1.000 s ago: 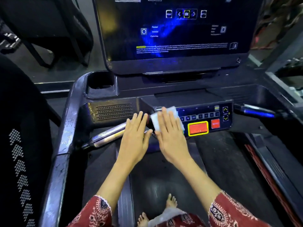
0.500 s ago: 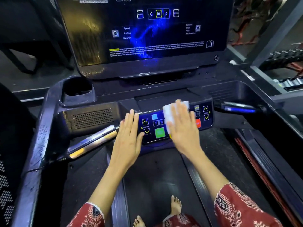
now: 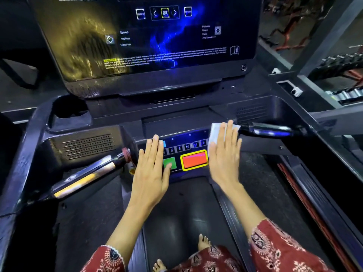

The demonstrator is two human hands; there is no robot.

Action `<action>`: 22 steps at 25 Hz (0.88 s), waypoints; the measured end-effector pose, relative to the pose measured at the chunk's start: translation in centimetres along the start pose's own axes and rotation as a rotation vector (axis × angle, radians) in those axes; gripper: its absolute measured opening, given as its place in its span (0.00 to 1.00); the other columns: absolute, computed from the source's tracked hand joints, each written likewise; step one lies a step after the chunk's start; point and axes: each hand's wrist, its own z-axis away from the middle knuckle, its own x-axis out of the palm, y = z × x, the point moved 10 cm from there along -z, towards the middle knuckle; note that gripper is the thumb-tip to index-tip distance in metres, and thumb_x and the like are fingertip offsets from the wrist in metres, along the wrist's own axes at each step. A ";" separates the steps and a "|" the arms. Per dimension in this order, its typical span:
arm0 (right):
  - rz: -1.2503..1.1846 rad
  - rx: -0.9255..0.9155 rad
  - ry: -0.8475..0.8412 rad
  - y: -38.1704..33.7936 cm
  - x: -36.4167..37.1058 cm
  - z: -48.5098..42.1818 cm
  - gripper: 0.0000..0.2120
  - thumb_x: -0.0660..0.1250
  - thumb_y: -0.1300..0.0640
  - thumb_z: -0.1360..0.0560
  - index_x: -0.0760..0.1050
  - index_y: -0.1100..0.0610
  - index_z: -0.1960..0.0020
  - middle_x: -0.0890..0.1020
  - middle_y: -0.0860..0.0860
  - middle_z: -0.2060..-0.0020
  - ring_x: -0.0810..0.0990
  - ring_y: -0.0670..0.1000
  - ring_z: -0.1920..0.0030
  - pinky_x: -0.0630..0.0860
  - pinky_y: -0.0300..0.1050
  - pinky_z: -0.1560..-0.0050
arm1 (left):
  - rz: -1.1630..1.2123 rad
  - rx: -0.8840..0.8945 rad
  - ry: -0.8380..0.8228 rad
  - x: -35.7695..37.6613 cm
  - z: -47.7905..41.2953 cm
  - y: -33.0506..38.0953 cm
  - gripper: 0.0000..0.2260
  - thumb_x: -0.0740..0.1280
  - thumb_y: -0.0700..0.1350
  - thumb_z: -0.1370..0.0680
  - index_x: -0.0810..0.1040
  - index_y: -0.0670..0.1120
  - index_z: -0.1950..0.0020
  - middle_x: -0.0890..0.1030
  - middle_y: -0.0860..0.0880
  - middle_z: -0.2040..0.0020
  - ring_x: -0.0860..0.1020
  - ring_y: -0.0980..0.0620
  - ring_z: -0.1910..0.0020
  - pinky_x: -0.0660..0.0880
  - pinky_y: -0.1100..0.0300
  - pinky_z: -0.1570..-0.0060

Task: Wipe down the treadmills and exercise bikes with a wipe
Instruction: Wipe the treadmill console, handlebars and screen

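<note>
I stand on a black treadmill facing its control panel point(image 3: 186, 150), which has a green button, a red button framed in yellow and a row of number keys. My right hand point(image 3: 224, 156) lies flat with straight fingers and presses a white wipe point(image 3: 214, 132) against the panel's right end. My left hand point(image 3: 151, 167) rests flat on the panel's left end, fingers straight, beside the green button. Most of the wipe is hidden under my right hand.
A large lit screen point(image 3: 149, 36) rises behind the panel. Silver handgrips stick out at the left point(image 3: 88, 175) and right point(image 3: 271, 130). A cup holder point(image 3: 68, 112) sits at the back left. The belt point(image 3: 186, 222) and my bare feet are below. Weight racks stand at the right.
My right hand has slid the wipe rightward along the panel, from the left end to the right end. The red and green buttons are now uncovered. My left hand stayed at the panel's left end.
</note>
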 end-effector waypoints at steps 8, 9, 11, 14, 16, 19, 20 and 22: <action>0.065 -0.220 -0.038 0.3 -0.5 -2.9 0.26 0.45 0.49 0.18 0.46 0.52 0.22 0.53 0.52 0.23 0.52 0.56 0.23 0.53 0.63 0.27 | -0.001 0.021 0.011 1.2 -1.5 2.2 0.26 0.57 0.47 0.20 0.60 0.36 0.25 0.57 0.41 0.24 0.50 0.48 0.23 0.45 0.56 0.25; 0.011 -0.062 -0.030 2.5 -0.8 -3.2 0.26 0.43 0.49 0.18 0.43 0.53 0.22 0.49 0.52 0.22 0.49 0.57 0.23 0.51 0.63 0.26 | -0.002 0.024 0.012 1.4 -1.8 2.5 0.26 0.57 0.47 0.20 0.60 0.36 0.25 0.57 0.41 0.24 0.50 0.48 0.23 0.45 0.56 0.25; -0.060 -0.046 -0.057 2.4 -0.3 -1.4 0.25 0.41 0.49 0.17 0.41 0.54 0.22 0.45 0.51 0.23 0.45 0.56 0.23 0.43 0.58 0.25 | -0.001 0.038 0.015 1.7 -2.3 3.2 0.25 0.57 0.47 0.20 0.60 0.36 0.25 0.57 0.41 0.24 0.51 0.47 0.24 0.45 0.56 0.25; -0.072 -0.319 -0.116 -1.3 0.8 3.3 0.25 0.41 0.49 0.16 0.44 0.53 0.21 0.47 0.49 0.22 0.47 0.52 0.22 0.42 0.50 0.24 | 0.010 0.051 0.014 2.3 -2.9 4.1 0.26 0.56 0.48 0.20 0.59 0.36 0.26 0.58 0.41 0.24 0.51 0.48 0.24 0.44 0.55 0.25; -0.034 -0.391 -0.090 -1.1 0.6 2.0 0.24 0.45 0.51 0.16 0.50 0.54 0.22 0.53 0.49 0.23 0.52 0.52 0.23 0.48 0.51 0.25 | 0.004 0.055 0.032 2.4 -3.1 4.4 0.26 0.57 0.47 0.20 0.60 0.36 0.26 0.59 0.40 0.25 0.53 0.46 0.24 0.45 0.55 0.25; -0.115 -0.217 -0.042 0.7 -0.7 -2.6 0.25 0.46 0.52 0.17 0.47 0.55 0.22 0.50 0.47 0.23 0.48 0.50 0.23 0.45 0.49 0.24 | -0.027 0.065 0.062 2.4 -3.2 4.5 0.25 0.57 0.47 0.21 0.62 0.34 0.27 0.62 0.38 0.26 0.56 0.43 0.26 0.47 0.54 0.26; -0.184 -0.129 -0.038 1.3 -0.8 -2.8 0.25 0.45 0.53 0.17 0.45 0.55 0.22 0.48 0.47 0.23 0.45 0.49 0.22 0.44 0.49 0.24 | -0.035 0.066 0.069 2.4 -3.2 4.5 0.25 0.57 0.47 0.21 0.63 0.34 0.28 0.62 0.38 0.26 0.57 0.42 0.26 0.47 0.54 0.26; -0.250 -0.032 -0.043 2.1 -0.1 -0.4 0.25 0.45 0.53 0.16 0.42 0.55 0.22 0.45 0.47 0.22 0.43 0.51 0.22 0.44 0.50 0.24 | -0.046 0.073 0.087 2.2 -3.1 4.6 0.25 0.58 0.47 0.21 0.63 0.34 0.28 0.63 0.38 0.27 0.58 0.42 0.26 0.47 0.54 0.25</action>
